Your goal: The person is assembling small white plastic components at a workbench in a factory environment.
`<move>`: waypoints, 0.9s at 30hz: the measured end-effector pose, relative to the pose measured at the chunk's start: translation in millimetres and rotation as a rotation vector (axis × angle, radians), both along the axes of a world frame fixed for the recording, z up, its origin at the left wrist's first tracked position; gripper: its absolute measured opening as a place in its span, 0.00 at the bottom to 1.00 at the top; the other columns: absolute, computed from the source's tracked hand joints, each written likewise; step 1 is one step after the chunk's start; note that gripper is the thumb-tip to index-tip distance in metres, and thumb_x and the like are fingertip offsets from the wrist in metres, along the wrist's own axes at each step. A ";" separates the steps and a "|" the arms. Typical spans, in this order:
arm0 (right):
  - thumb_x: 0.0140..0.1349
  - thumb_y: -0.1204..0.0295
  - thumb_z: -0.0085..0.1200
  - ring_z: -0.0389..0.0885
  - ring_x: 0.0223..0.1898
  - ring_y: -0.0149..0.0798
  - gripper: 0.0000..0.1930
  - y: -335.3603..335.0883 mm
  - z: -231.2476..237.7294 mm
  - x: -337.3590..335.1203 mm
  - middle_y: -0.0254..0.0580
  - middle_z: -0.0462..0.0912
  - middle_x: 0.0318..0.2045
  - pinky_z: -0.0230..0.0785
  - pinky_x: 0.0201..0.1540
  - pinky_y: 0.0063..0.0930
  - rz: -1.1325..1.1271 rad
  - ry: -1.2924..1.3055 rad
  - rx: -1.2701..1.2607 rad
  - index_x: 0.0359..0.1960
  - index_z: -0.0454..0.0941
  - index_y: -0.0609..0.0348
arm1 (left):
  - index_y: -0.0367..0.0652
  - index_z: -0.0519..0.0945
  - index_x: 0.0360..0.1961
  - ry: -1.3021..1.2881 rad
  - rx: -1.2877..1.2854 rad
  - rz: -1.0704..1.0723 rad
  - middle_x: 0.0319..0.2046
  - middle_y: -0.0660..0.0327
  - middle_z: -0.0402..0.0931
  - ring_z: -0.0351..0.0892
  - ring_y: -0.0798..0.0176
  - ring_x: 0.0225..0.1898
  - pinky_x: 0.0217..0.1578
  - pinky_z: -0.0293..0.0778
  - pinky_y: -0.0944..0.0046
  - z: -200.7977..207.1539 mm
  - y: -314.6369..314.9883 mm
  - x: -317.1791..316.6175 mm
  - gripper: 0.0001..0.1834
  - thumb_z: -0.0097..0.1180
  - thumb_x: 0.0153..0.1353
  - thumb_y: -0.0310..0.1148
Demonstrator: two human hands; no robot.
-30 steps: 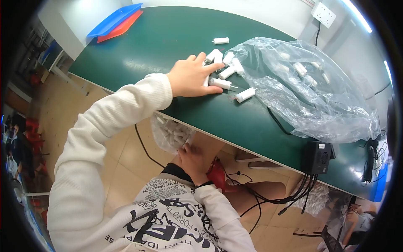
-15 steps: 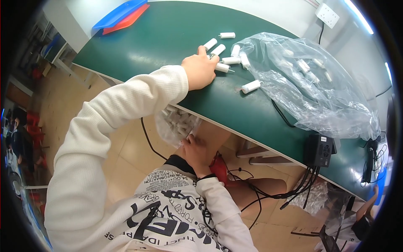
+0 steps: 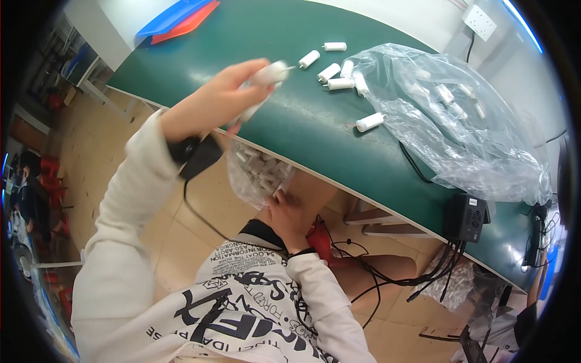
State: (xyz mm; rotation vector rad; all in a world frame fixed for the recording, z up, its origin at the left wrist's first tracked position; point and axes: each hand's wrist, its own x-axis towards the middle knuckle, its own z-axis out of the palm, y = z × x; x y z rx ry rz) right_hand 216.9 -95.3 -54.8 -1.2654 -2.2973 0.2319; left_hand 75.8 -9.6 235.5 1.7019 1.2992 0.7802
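Note:
My left hand, smeared by motion, is raised over the table's near left edge. It is closed around white cylinders; one has a thin metal pin sticking out of its end. Below the table edge, my right hand rests by my thigh with its fingers closed at the rim of a clear plastic bag full of similar white cylinders. On the green table several more lie loose, among them one cylinder nearest my left hand and another with thin wires.
A large clear plastic bag with several cylinders inside covers the table's right part. Blue and red trays lie at the far left. A black box with hanging cables sits at the near edge. A black cord runs from my left wrist.
My left hand has lifted off the loose cylinders and moved left and nearer, carrying white cylinders away from the group. My right hand has stayed at the lower bag.

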 end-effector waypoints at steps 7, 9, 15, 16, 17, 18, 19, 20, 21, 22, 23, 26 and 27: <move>0.46 0.66 0.54 0.75 0.33 0.39 0.06 -2.1 -4.2 -1.0 0.33 0.72 0.30 0.66 0.34 0.36 -0.022 0.001 -0.007 0.27 0.76 0.49 | 0.43 0.70 0.38 -0.348 -1.006 -0.490 0.32 0.61 0.70 0.67 0.75 0.16 0.12 0.62 0.75 -31.1 -95.6 -11.5 0.04 0.46 0.63 0.28; 0.46 0.66 0.54 0.75 0.33 0.39 0.06 -3.1 -0.1 -1.7 0.33 0.72 0.31 0.66 0.35 0.36 -0.007 -0.006 0.004 0.26 0.77 0.50 | 0.45 0.70 0.41 -0.187 -0.862 -0.380 0.26 0.67 0.68 0.67 0.75 0.16 0.14 0.66 0.74 -75.1 -93.8 -12.3 0.07 0.46 0.61 0.31; 0.45 0.68 0.56 0.75 0.33 0.41 0.08 -2.9 7.7 0.6 0.35 0.72 0.31 0.66 0.36 0.38 0.005 -0.026 -0.055 0.30 0.75 0.51 | 0.39 0.73 0.46 0.625 0.365 -0.114 0.35 0.45 0.76 0.78 0.50 0.32 0.32 0.74 0.53 -210.1 -20.9 -33.6 0.19 0.52 0.51 0.32; 0.45 0.68 0.56 0.75 0.33 0.41 0.08 -2.0 6.1 0.9 0.35 0.72 0.31 0.66 0.36 0.38 0.000 -0.032 -0.051 0.30 0.75 0.51 | 0.39 0.74 0.46 0.631 0.269 -0.088 0.37 0.47 0.76 0.77 0.48 0.35 0.37 0.72 0.53 -216.0 -2.8 -28.4 0.19 0.52 0.52 0.33; 0.45 0.68 0.56 0.75 0.33 0.42 0.08 -0.8 4.9 0.8 0.36 0.72 0.31 0.66 0.35 0.38 0.002 -0.020 -0.038 0.30 0.75 0.51 | 0.40 0.75 0.45 0.636 0.172 -0.062 0.39 0.49 0.77 0.75 0.46 0.39 0.42 0.70 0.53 -220.7 13.1 -25.5 0.18 0.53 0.52 0.34; 0.46 0.68 0.55 0.75 0.32 0.42 0.08 -0.2 4.2 2.0 0.36 0.72 0.31 0.66 0.35 0.38 0.002 -0.010 -0.026 0.30 0.75 0.51 | 0.40 0.75 0.45 0.628 0.178 -0.066 0.39 0.49 0.77 0.75 0.46 0.39 0.42 0.70 0.53 -227.3 28.4 -24.3 0.18 0.53 0.52 0.34; 0.46 0.68 0.55 0.75 0.32 0.42 0.08 -0.7 5.7 1.4 0.36 0.72 0.31 0.66 0.35 0.38 0.008 -0.016 -0.023 0.30 0.75 0.51 | 0.40 0.76 0.45 0.821 0.193 -0.201 0.40 0.50 0.77 0.75 0.47 0.42 0.44 0.70 0.54 -231.2 39.0 -24.9 0.19 0.54 0.50 0.34; 0.46 0.68 0.55 0.75 0.32 0.42 0.08 -1.3 7.5 -0.1 0.37 0.72 0.31 0.66 0.35 0.38 0.013 -0.014 -0.027 0.30 0.75 0.51 | 0.41 0.76 0.45 1.013 0.206 -0.337 0.41 0.51 0.77 0.74 0.48 0.46 0.46 0.69 0.54 -235.6 44.1 -27.0 0.21 0.55 0.48 0.34; 0.46 0.68 0.55 0.75 0.32 0.43 0.08 0.0 8.4 0.5 0.37 0.72 0.31 0.66 0.35 0.38 0.016 -0.014 -0.028 0.30 0.75 0.51 | 0.41 0.76 0.45 1.007 0.211 -0.329 0.41 0.51 0.77 0.74 0.48 0.46 0.46 0.69 0.54 -234.7 45.7 -25.0 0.21 0.55 0.48 0.34; 0.46 0.68 0.55 0.75 0.32 0.43 0.08 -0.2 9.0 0.8 0.37 0.72 0.31 0.66 0.35 0.38 0.022 -0.022 -0.021 0.30 0.75 0.51 | 0.42 0.76 0.46 1.002 0.165 -0.336 0.41 0.51 0.77 0.74 0.48 0.46 0.47 0.69 0.54 -233.2 46.7 -24.1 0.21 0.55 0.48 0.34; 0.47 0.68 0.55 0.75 0.32 0.43 0.09 -2.0 9.6 1.1 0.38 0.72 0.32 0.67 0.35 0.38 0.010 -0.024 -0.031 0.31 0.75 0.51 | 0.42 0.76 0.46 0.998 0.120 -0.342 0.41 0.51 0.77 0.74 0.48 0.46 0.47 0.69 0.55 -230.6 47.2 -23.8 0.21 0.55 0.48 0.35; 0.47 0.68 0.55 0.75 0.31 0.44 0.10 -1.0 8.7 0.5 0.38 0.72 0.33 0.67 0.34 0.38 0.004 -0.022 -0.028 0.33 0.74 0.51 | 0.43 0.76 0.47 0.992 -0.011 -0.376 0.42 0.52 0.77 0.74 0.48 0.46 0.47 0.69 0.55 -218.5 47.5 -25.2 0.23 0.56 0.47 0.36; 0.48 0.67 0.55 0.75 0.31 0.45 0.10 -1.6 8.6 0.8 0.38 0.72 0.34 0.67 0.34 0.38 0.010 -0.016 -0.028 0.33 0.74 0.50 | 0.43 0.76 0.47 0.991 -0.057 -0.392 0.42 0.52 0.77 0.74 0.48 0.46 0.48 0.69 0.55 -215.9 45.6 -25.6 0.23 0.56 0.47 0.36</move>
